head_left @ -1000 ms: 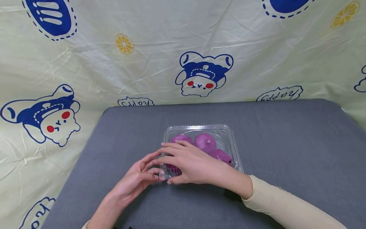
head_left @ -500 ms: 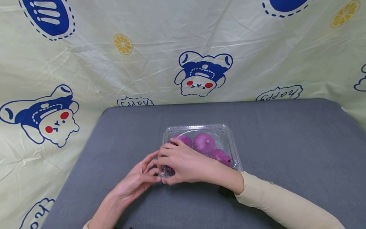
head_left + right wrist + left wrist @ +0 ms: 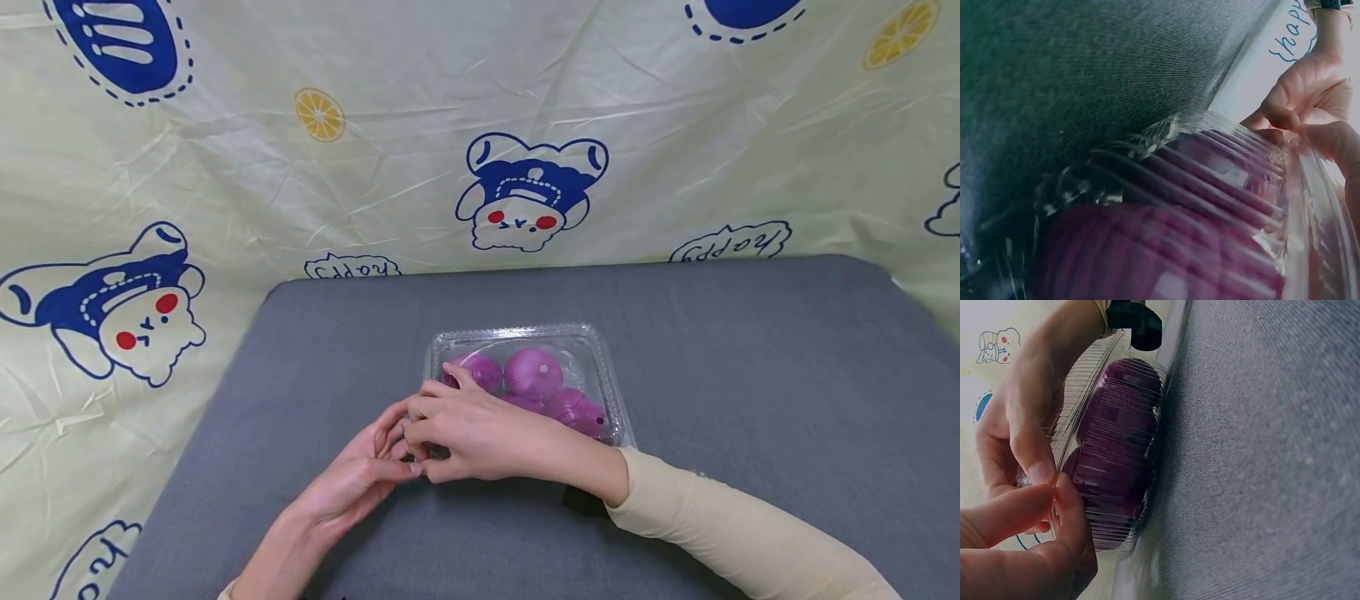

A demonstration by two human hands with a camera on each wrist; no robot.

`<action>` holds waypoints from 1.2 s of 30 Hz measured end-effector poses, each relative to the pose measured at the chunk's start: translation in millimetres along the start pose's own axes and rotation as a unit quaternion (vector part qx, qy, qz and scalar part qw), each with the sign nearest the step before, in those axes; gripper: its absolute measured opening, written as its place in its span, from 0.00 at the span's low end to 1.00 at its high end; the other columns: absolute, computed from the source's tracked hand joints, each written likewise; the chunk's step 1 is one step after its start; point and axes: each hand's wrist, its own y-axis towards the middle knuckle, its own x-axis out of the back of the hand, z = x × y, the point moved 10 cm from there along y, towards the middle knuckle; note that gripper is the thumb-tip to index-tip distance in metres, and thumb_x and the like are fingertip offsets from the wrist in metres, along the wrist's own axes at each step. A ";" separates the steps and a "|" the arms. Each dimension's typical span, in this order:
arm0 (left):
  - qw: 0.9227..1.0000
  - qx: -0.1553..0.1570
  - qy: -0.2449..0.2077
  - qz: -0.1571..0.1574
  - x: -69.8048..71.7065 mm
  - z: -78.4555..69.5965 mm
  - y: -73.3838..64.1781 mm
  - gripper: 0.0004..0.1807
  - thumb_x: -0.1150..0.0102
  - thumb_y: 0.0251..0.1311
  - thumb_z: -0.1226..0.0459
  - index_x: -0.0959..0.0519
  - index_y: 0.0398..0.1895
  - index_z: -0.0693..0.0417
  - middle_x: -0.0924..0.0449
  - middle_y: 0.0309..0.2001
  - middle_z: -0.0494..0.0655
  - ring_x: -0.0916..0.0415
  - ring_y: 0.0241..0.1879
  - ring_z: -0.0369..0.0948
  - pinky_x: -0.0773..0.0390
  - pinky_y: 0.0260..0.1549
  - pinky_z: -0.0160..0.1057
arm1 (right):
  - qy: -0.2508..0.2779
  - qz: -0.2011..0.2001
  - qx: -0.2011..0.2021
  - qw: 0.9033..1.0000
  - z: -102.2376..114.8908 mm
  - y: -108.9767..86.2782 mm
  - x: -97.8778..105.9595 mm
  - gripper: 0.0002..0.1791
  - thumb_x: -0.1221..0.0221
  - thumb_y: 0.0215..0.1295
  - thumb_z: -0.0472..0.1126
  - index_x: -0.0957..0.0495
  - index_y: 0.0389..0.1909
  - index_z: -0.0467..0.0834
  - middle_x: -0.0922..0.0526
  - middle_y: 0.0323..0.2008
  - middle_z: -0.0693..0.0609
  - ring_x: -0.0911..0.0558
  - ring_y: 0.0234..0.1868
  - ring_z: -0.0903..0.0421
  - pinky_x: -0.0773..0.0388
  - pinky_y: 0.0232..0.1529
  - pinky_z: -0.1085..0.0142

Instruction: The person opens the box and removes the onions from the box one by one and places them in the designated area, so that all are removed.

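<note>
A clear plastic clamshell box [image 3: 517, 335] lies on the table, holding several purple onions [image 3: 534, 373]. At its near left corner my left hand [image 3: 348, 475] pinches the rim between thumb and finger. Right beside it, my right hand [image 3: 487, 433] reaches across the box with curled fingers, its thumb tip at the same corner. In the left wrist view the thumbs of the left hand [image 3: 1016, 525] and the right hand [image 3: 1022, 425] nearly meet on the rim. The right wrist view shows ribbed plastic walls over an onion [image 3: 1160, 256]. My right forearm and hand hide the box's front side.
The grey cloth-covered table [image 3: 750, 375] spreads around the box on all sides. Behind it hangs a pale curtain [image 3: 405, 183] printed with cartoon figures and orange slices. A dark device [image 3: 585, 502] sits under my right wrist.
My right hand has slid a little left to the corner, its fingers curling in closer to my left hand. More of the onions now shows. The box and left hand stay nearly in place.
</note>
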 end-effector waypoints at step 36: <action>0.993 0.001 0.104 -0.064 10.6 -2.8 2.3 0.34 0.44 0.60 0.78 0.38 0.71 0.58 0.24 0.46 0.50 0.26 0.42 0.42 0.25 0.50 0.41 | 0.003 -0.050 0.004 0.999 2.0 -5.0 27.7 0.12 0.32 0.53 0.48 0.18 0.39 0.56 0.21 0.49 0.59 0.29 0.57 0.58 0.47 0.71 0.46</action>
